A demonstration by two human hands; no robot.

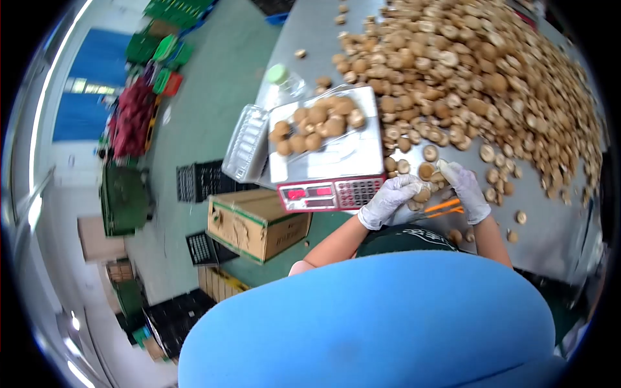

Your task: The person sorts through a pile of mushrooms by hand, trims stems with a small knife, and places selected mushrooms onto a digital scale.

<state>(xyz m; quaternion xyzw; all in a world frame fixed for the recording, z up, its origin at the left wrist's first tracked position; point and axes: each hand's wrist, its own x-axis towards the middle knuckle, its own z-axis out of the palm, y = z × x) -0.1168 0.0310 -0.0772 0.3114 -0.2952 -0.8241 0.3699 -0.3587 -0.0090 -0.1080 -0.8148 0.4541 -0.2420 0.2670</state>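
Observation:
My left hand, in a white glove, is closed round a brown mushroom at the table's near edge. My right hand, gloved too, has its fingers pinched close by; what they hold is too small to make out. Another brown mushroom shows between the two hands. Orange-handled scissors lie just below them, partly hidden. To the left, a clear plastic tray with several mushrooms rests on the scale, which has a red-framed display panel.
A large mushroom heap covers the metal table. Empty clear trays and a green-lidded jar stand left of the scale. A cardboard box and black crates are on the floor.

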